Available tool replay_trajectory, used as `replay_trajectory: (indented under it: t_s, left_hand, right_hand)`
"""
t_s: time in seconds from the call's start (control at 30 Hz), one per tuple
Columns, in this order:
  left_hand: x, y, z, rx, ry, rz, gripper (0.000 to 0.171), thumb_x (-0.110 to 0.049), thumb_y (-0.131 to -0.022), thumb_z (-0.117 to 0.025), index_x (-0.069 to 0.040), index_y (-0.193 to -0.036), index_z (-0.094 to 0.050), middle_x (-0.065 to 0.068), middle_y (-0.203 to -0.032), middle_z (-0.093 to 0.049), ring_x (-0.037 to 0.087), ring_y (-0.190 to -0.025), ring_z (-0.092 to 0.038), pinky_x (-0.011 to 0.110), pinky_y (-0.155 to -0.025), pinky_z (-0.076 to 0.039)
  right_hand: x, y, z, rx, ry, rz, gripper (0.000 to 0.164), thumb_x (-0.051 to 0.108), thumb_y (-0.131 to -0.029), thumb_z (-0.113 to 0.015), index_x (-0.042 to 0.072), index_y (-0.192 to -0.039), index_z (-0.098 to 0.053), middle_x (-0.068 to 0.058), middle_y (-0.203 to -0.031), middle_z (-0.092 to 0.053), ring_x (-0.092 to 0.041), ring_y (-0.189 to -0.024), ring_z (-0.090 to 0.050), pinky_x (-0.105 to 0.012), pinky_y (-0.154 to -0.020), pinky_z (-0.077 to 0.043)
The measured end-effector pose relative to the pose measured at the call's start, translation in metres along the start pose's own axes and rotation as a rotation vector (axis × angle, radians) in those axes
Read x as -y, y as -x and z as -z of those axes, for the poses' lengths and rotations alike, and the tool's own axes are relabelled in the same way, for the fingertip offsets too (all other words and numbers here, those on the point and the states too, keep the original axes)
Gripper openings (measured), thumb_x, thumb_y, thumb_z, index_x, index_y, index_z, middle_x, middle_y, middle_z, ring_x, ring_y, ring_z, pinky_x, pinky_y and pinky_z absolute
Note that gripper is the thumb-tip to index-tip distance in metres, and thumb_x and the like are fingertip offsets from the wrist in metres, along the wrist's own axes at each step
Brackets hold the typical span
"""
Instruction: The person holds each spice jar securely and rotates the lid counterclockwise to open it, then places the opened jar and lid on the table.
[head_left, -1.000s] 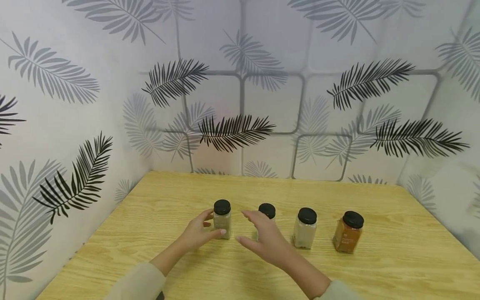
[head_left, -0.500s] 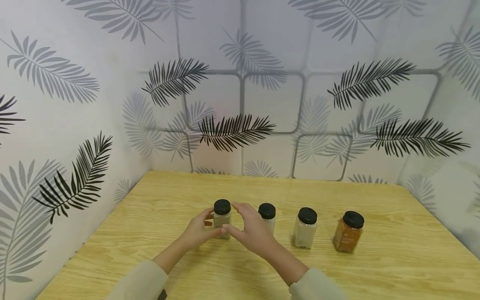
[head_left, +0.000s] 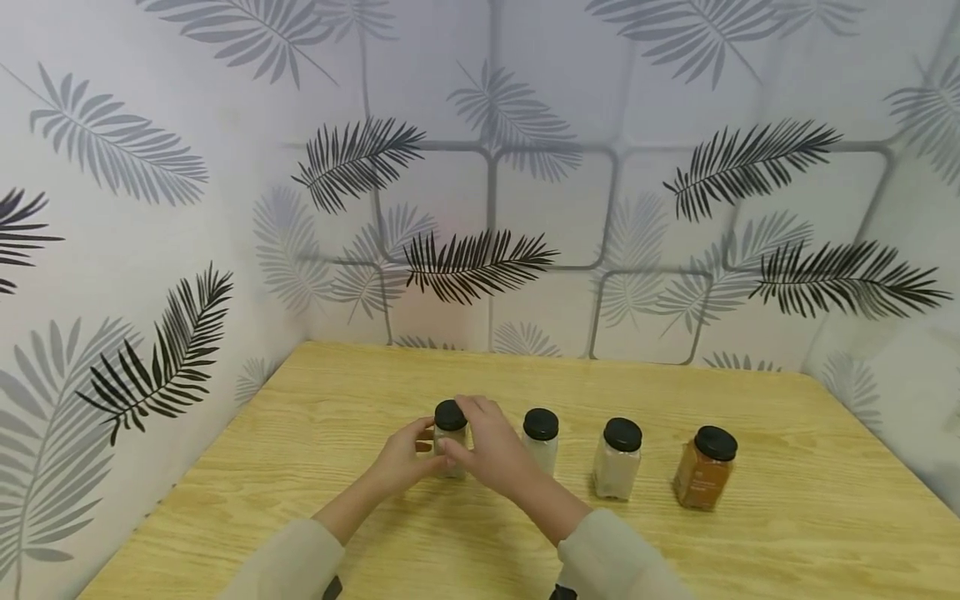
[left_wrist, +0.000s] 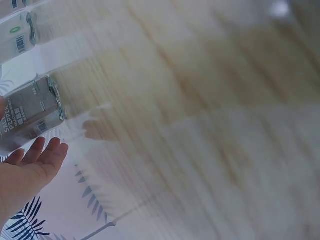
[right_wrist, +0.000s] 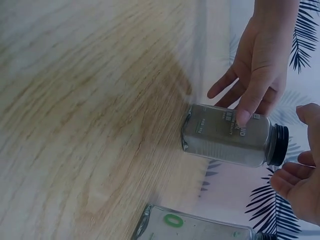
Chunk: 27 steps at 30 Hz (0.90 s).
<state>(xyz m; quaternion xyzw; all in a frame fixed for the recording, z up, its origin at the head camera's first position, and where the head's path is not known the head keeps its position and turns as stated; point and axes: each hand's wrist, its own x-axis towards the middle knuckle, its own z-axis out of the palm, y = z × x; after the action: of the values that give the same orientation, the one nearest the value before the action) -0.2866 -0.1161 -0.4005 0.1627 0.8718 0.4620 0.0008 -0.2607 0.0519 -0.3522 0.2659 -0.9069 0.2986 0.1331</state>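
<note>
A square glass spice jar [head_left: 449, 415] of greyish powder, with a black lid and a pepper label, stands on the table at the left end of a row. My left hand [head_left: 399, 461] holds its body, thumb across the front and fingers behind, as the right wrist view shows. My right hand [head_left: 493, 450] is at the lid from the right, thumb and fingers curved apart on either side. In the right wrist view a small gap shows between these fingers [right_wrist: 284, 182] and the black lid [right_wrist: 281, 145]. The left wrist view catches the jar's base [left_wrist: 55, 97] and label.
To the right, further black-lidded jars stand in a row: a pale one [head_left: 542, 442] partly behind my right hand, another pale one [head_left: 618, 467], and an orange-brown one [head_left: 703, 475]. A leaf-patterned wall [head_left: 540, 208] borders the wooden table [head_left: 360, 375] at the back and sides.
My right hand has moved left from in front of the second jar to the lid of the leftmost jar. My left hand has stayed at that jar.
</note>
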Motion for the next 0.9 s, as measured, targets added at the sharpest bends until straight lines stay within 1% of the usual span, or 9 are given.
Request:
replay_trajectory:
  t_s: [0.27,0.43,0.53,0.63,0.8,0.9]
  left_hand:
    - [0.0,-0.001,0.001,0.019,0.004,-0.001,0.062,-0.019,-0.084,-0.07,0.003,-0.135,-0.042,0.025,-0.128,-0.052,0.043,-0.112,-0.053,0.049,-0.091,-0.049]
    - [0.0,-0.003,0.003,0.027,0.0,-0.019,0.059,-0.019,-0.084,-0.069,0.003,-0.132,-0.044,0.026,-0.127,-0.052,0.043,-0.11,-0.054,0.049,-0.09,-0.049]
    - [-0.001,-0.003,0.004,0.024,-0.002,-0.018,0.056,-0.018,-0.083,-0.07,0.002,-0.13,-0.047,0.025,-0.126,-0.053,0.043,-0.11,-0.055,0.049,-0.09,-0.049]
    - [-0.001,-0.004,0.004,0.015,-0.007,-0.012,0.054,-0.018,-0.083,-0.071,0.002,-0.128,-0.049,0.024,-0.125,-0.054,0.042,-0.109,-0.056,0.048,-0.09,-0.05]
    - [-0.001,-0.007,0.001,0.003,-0.011,0.007,0.054,-0.016,-0.082,-0.071,0.002,-0.128,-0.049,0.022,-0.124,-0.055,0.041,-0.11,-0.056,0.047,-0.09,-0.05]
    - [-0.001,-0.008,0.0,0.01,-0.006,0.009,0.053,-0.015,-0.082,-0.071,0.002,-0.128,-0.049,0.022,-0.126,-0.055,0.042,-0.111,-0.056,0.046,-0.09,-0.051]
  right_hand:
    - [-0.005,-0.009,-0.001,0.041,0.071,0.004,0.056,0.027,-0.09,-0.061,-0.008,-0.131,-0.045,-0.023,-0.127,-0.051,-0.036,-0.119,-0.049,-0.044,-0.096,-0.046]
    - [-0.004,-0.016,0.001,0.085,0.1,-0.001,0.059,0.03,-0.091,-0.06,-0.008,-0.133,-0.043,-0.023,-0.13,-0.049,-0.036,-0.122,-0.047,-0.043,-0.098,-0.045]
    - [-0.002,-0.021,0.002,0.114,0.126,-0.011,0.06,0.032,-0.091,-0.059,-0.007,-0.133,-0.042,-0.022,-0.132,-0.048,-0.036,-0.124,-0.045,-0.043,-0.099,-0.044]
    - [-0.001,-0.025,0.001,0.122,0.166,-0.016,0.059,0.033,-0.091,-0.059,-0.006,-0.132,-0.044,-0.022,-0.131,-0.049,-0.035,-0.122,-0.046,-0.042,-0.099,-0.045]
    - [0.0,-0.027,-0.002,0.127,0.18,-0.051,0.056,0.032,-0.091,-0.058,-0.004,-0.132,-0.045,-0.02,-0.131,-0.05,-0.034,-0.12,-0.046,-0.041,-0.097,-0.046]
    - [0.0,-0.027,-0.003,0.133,0.187,-0.066,0.055,0.031,-0.092,-0.058,-0.004,-0.132,-0.045,-0.02,-0.13,-0.05,-0.034,-0.12,-0.046,-0.041,-0.096,-0.047]
